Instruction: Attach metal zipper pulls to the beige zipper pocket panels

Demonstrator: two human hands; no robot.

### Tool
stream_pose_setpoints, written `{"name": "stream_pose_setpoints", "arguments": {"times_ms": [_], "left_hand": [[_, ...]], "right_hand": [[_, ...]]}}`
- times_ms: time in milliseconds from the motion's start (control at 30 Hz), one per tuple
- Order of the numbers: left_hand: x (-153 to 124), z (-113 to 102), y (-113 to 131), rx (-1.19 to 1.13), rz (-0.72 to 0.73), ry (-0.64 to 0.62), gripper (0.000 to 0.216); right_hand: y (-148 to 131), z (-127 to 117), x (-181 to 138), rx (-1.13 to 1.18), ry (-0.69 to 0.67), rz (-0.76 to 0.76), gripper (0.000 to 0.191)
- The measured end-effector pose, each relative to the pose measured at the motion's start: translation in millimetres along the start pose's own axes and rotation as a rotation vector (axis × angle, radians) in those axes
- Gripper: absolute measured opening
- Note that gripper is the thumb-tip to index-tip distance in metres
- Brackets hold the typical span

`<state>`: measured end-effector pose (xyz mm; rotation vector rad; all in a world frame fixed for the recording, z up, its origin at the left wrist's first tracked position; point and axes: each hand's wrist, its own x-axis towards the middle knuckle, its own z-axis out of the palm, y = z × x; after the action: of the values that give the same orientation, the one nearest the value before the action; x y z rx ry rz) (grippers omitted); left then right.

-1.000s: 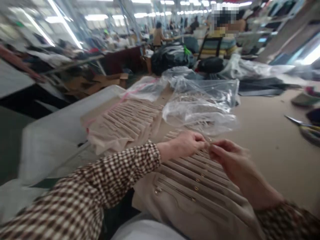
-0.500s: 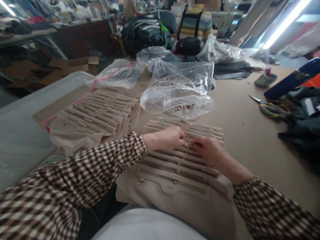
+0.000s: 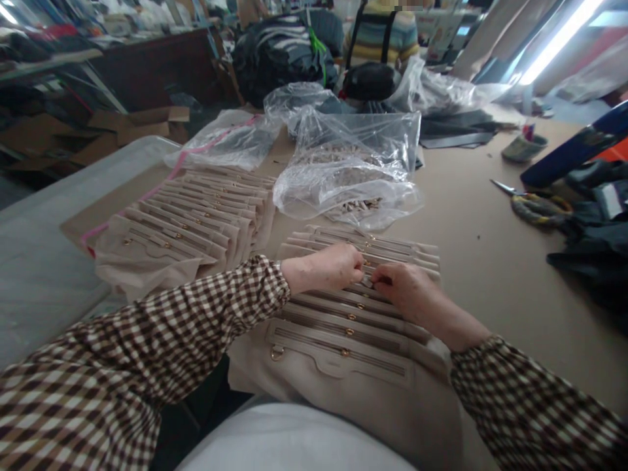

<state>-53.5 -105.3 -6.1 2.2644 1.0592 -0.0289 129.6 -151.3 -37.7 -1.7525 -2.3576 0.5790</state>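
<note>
In front of me lies an overlapping stack of beige fabric panels, each with a zipper and a gold ring-shaped puller. My left hand is closed in a pinch over the middle of the stack; what its fingers grip is hidden. Just right of it, my right hand is also closed, thumb and finger pinching a small pale tab beside a zipper puller. The fingertips of both hands nearly meet there. On the nearest panel a gold D-ring shows at the left.
A second stack of beige zippered panels lies to the left. Behind sits a clear plastic bag with many small pale pieces. Scissors, a small round container and dark cloth are at right. A person in stripes is beyond.
Both hands stay at the same spot on the stack, with small finger movements. The pale tab shows more clearly between them now. The view has shifted slightly.
</note>
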Motion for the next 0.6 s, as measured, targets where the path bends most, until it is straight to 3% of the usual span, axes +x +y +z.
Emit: {"name": "stream_pose_setpoints", "arguments": {"times_ms": [167, 333, 400, 467, 533, 600], "left_hand": [[-1, 2, -3, 0.073, -0.032, 0.04, 0.02], [-6, -2, -9, 0.01, -0.025, 0.104, 0.016], [-9, -5, -8, -0.252, -0.033, 0.117, 0.016], [-13, -8, -4, -0.671, -0.095, 0.105, 0.017], [-16, -10, 1, -1.062, -0.153, 0.101, 0.016], [-18, -12, 6, -1.303, -0.163, 0.125, 0.012]], "right_hand": [[-3, 2, 0, -0.074, -0.01, -0.015, 0.02], [-2, -2, 1, 0.054, 0.024, 0.004, 0.017], [-3, -5, 3, 0.22, 0.118, 0.011, 0.017], [-9, -8, 6, 0.492, 0.164, 0.034, 0.018], [-20, -9, 7, 0.83, 0.082, 0.059, 0.023], [-33, -8, 8, 1.146, -0.025, 0.08, 0.029]]}}
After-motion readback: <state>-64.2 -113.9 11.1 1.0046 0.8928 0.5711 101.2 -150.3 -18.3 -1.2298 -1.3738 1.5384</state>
